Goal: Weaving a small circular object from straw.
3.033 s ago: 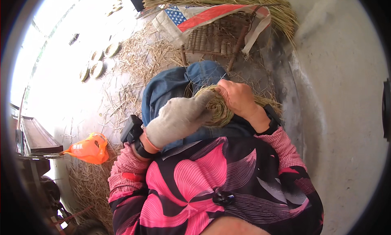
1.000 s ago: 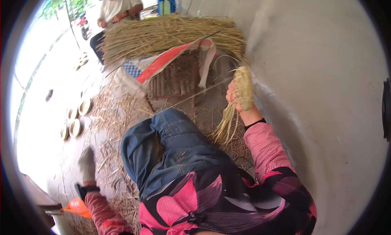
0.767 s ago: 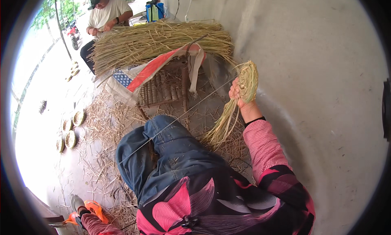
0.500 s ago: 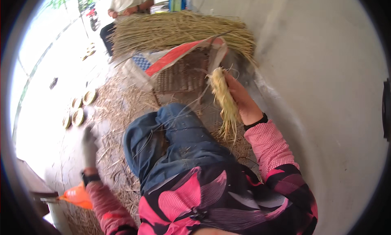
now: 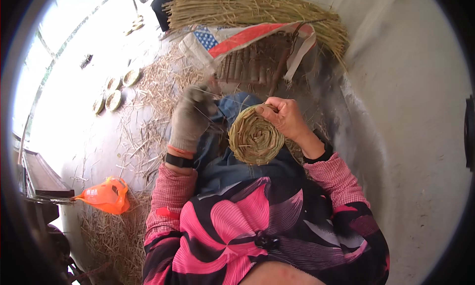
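A round coiled straw piece (image 5: 256, 135), yellow-green and shaped like a small shallow basket or disc, faces me over my lap. My right hand (image 5: 286, 118), bare, pinches its upper right rim, the thumb lying on the near face. To its left, my left hand (image 5: 192, 112) wears a grey-white glove, its fingers curled and somewhat blurred. A thin pale thread (image 5: 225, 97) runs from the gloved fingers to the top of the straw piece; the fingers appear closed on it.
Ahead lies a big bundle of straw (image 5: 247, 10) behind a low slatted bamboo chair (image 5: 250, 65) draped with a striped woven sack (image 5: 247, 40). Several small straw baskets (image 5: 114, 100) sit on the floor at left. An orange plastic bag (image 5: 106, 195) hangs at lower left; loose straw (image 5: 143, 107) litters the floor.
My left hand has come up from the far left to beside the straw piece. My right hand has lowered the piece and turned it from edge-on to face me. The view has tilted downward.
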The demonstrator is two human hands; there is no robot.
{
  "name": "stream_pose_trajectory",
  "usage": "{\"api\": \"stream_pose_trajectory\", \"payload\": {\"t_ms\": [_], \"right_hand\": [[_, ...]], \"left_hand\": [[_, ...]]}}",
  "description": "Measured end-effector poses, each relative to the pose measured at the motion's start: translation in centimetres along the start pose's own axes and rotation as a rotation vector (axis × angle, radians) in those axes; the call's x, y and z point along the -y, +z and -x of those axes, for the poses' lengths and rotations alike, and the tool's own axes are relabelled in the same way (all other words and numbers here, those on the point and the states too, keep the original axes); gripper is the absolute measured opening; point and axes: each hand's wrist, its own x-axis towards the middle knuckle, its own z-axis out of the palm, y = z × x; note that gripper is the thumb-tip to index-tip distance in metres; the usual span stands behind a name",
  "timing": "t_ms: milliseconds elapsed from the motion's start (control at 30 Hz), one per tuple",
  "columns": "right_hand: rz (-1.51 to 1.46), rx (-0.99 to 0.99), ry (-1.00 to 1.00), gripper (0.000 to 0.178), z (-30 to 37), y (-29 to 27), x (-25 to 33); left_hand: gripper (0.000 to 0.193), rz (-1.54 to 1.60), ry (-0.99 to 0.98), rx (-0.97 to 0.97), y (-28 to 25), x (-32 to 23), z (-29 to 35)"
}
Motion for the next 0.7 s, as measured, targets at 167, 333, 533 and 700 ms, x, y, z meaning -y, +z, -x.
{"api": "stream_pose_trajectory", "payload": {"t_ms": [167,333,533,700], "right_hand": [[0.27,-0.083,-0.072,0.054,1.4,1.7,-2.5],[0.372,-0.029,-0.144,0.047,2.5,2.6,-1.9],[0.457,-0.042,-0.29,0.041,2.7,3.8,-2.0],[0.445,-0.041,-0.295,0.041,3.4,3.8,-2.6]], "left_hand": [[0.018,-0.823,0.262,0.549,-2.9,-2.6,3.0],[0.018,-1.088,0.118,0.551,0.7,-0.7,4.5],[0.023,-0.674,0.102,0.181,-0.9,2.3,2.3],[0.025,-0.248,-0.124,0.061,-2.2,1.0,3.3]]}}
